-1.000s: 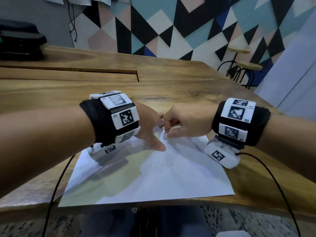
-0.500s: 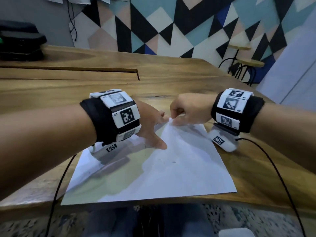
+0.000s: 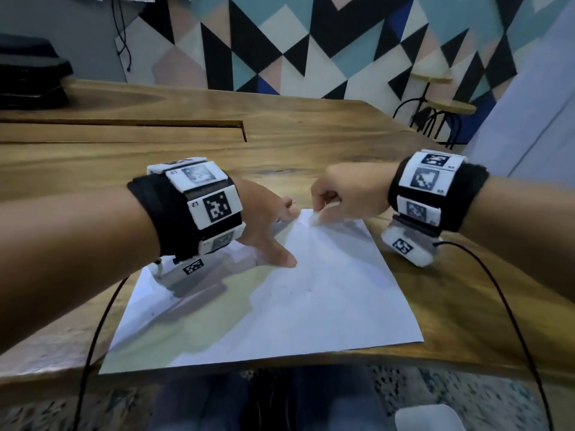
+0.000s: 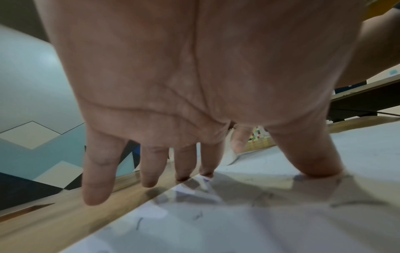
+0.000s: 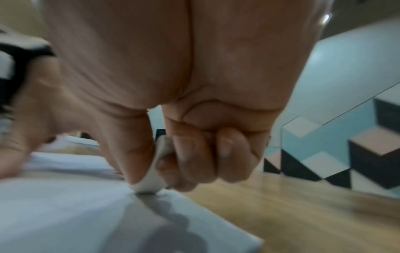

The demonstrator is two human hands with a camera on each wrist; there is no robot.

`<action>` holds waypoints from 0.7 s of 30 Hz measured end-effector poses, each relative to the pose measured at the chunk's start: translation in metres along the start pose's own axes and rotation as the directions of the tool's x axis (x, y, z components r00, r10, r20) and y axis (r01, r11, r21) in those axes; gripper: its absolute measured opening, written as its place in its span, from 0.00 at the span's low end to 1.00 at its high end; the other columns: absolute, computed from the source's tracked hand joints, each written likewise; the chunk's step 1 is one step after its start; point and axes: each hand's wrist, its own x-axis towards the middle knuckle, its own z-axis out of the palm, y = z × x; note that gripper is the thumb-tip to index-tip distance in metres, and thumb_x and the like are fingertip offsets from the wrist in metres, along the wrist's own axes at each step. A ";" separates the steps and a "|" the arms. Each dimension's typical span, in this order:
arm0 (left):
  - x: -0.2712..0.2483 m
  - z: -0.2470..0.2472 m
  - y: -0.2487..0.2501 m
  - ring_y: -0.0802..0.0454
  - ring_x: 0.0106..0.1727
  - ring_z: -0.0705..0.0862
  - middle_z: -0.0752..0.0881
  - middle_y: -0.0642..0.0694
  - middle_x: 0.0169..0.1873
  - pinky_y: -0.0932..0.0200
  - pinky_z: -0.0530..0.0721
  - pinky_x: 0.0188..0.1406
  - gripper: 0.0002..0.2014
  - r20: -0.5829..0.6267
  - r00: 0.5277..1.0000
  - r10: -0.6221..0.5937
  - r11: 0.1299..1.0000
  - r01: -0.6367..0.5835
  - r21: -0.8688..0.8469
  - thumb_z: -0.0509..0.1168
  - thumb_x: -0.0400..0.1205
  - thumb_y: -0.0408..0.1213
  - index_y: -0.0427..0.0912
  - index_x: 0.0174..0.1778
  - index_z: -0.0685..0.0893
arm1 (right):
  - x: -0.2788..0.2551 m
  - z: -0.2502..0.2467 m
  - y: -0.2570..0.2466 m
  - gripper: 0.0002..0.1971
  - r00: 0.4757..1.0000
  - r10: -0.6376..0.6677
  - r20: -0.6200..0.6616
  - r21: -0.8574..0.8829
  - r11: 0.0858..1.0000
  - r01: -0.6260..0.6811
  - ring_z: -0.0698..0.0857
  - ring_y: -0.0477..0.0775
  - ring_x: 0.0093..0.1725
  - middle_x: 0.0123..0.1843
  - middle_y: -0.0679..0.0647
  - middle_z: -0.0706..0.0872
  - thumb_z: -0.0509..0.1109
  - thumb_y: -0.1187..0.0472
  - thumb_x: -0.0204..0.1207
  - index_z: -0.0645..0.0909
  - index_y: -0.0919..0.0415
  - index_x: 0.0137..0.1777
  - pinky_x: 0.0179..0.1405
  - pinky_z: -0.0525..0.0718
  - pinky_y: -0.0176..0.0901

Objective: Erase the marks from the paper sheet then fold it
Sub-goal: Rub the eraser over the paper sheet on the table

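Note:
A white paper sheet [image 3: 280, 306] lies on the wooden table [image 3: 311, 150], its near edge at the table's front. Faint pencil marks [image 4: 138, 226] show on it. My left hand [image 3: 267, 225] is spread, thumb and fingertips [image 4: 320, 169] pressing the sheet's far part flat. My right hand [image 3: 336, 200] pinches a small white eraser [image 5: 151, 181] between thumb and fingers, its tip touching the paper [image 5: 65, 214] near the far corner. In the head view the eraser [image 3: 314, 219] peeks out below the right fingers.
A black device [image 3: 28, 76] sits at the table's far left. A long slot [image 3: 155, 132] runs across the tabletop behind the sheet. Stools [image 3: 435, 107] stand beyond the right corner. Black cables [image 3: 504, 306] trail from both wrists.
My right hand with the eraser has slid away from me and to the right along the paper's far corner. The left hand has stayed pressed on the sheet.

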 end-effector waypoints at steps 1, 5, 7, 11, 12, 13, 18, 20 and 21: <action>0.000 0.001 -0.001 0.50 0.86 0.59 0.51 0.61 0.87 0.45 0.61 0.82 0.52 -0.002 1.000 0.004 1.000 -0.004 -0.002 0.60 0.72 0.76 0.57 0.88 0.50 | 0.001 -0.001 0.004 0.10 1.000 0.020 -0.023 0.003 1.000 -0.020 0.80 0.48 0.37 0.35 0.41 0.82 0.71 0.46 0.78 0.85 0.52 0.46 0.29 0.72 0.35; 0.002 0.003 -0.001 0.49 0.85 0.61 0.59 0.59 0.86 0.46 0.64 0.80 0.50 -0.013 1.000 0.004 1.000 -0.005 -0.020 0.61 0.73 0.75 0.58 0.88 0.54 | -0.010 0.013 -0.015 0.09 0.998 -0.067 -0.021 0.039 0.997 0.067 0.79 0.45 0.32 0.34 0.44 0.82 0.71 0.47 0.78 0.83 0.52 0.45 0.27 0.70 0.33; 0.004 0.003 -0.001 0.49 0.84 0.62 0.60 0.58 0.86 0.46 0.64 0.79 0.50 -0.020 1.000 0.016 1.000 -0.016 -0.024 0.61 0.72 0.75 0.57 0.88 0.54 | -0.012 0.014 -0.013 0.11 0.996 -0.087 -0.011 0.053 0.995 0.087 0.81 0.48 0.35 0.39 0.45 0.85 0.71 0.44 0.78 0.84 0.52 0.47 0.30 0.74 0.36; 0.001 0.004 -0.001 0.51 0.86 0.58 0.50 0.62 0.87 0.44 0.60 0.82 0.52 -0.014 1.000 0.010 1.000 -0.010 -0.026 0.62 0.72 0.76 0.57 0.88 0.50 | -0.002 0.006 0.010 0.10 0.998 0.041 -0.040 0.015 0.999 -0.040 0.81 0.53 0.37 0.37 0.45 0.83 0.71 0.45 0.77 0.84 0.52 0.44 0.33 0.75 0.42; 0.000 0.002 -0.001 0.50 0.86 0.58 0.51 0.60 0.87 0.44 0.60 0.82 0.51 -0.015 1.000 0.012 1.000 -0.012 -0.021 0.62 0.72 0.75 0.57 0.88 0.52 | 0.000 0.006 0.011 0.10 0.998 0.045 -0.039 0.005 0.999 -0.045 0.80 0.52 0.36 0.36 0.44 0.82 0.71 0.47 0.78 0.83 0.52 0.43 0.32 0.74 0.42; -0.002 0.000 0.000 0.49 0.86 0.59 0.55 0.58 0.87 0.45 0.61 0.82 0.50 -0.020 1.000 0.014 1.000 -0.014 -0.015 0.63 0.73 0.74 0.56 0.88 0.55 | 0.001 0.008 0.011 0.09 0.998 0.045 -0.037 -0.001 0.999 -0.045 0.79 0.51 0.35 0.35 0.44 0.81 0.71 0.48 0.78 0.83 0.53 0.42 0.31 0.73 0.41; 0.005 -0.014 0.017 0.47 0.85 0.62 0.64 0.52 0.85 0.46 0.67 0.78 0.45 -0.060 0.995 0.084 0.996 -0.082 0.032 0.63 0.75 0.72 0.56 0.86 0.60 | 0.001 0.008 0.009 0.10 0.997 0.062 -0.041 -0.001 0.998 -0.062 0.78 0.49 0.34 0.35 0.44 0.81 0.70 0.46 0.78 0.82 0.52 0.43 0.29 0.72 0.40; 0.008 -0.016 0.020 0.47 0.84 0.64 0.70 0.52 0.81 0.46 0.69 0.76 0.47 -0.037 0.997 0.066 0.998 -0.065 0.017 0.63 0.74 0.73 0.57 0.87 0.59 | -0.002 0.005 0.006 0.10 0.997 0.069 -0.046 -0.008 0.998 -0.069 0.79 0.51 0.36 0.36 0.45 0.81 0.71 0.47 0.78 0.82 0.52 0.44 0.29 0.72 0.40; 0.008 -0.015 0.020 0.48 0.84 0.65 0.71 0.53 0.81 0.47 0.69 0.76 0.48 -0.035 0.998 0.054 0.999 -0.053 0.003 0.63 0.73 0.74 0.58 0.87 0.59 | -0.004 0.005 0.004 0.09 0.998 0.055 -0.043 -0.006 0.998 -0.056 0.80 0.52 0.37 0.36 0.46 0.82 0.71 0.48 0.78 0.83 0.53 0.45 0.30 0.73 0.40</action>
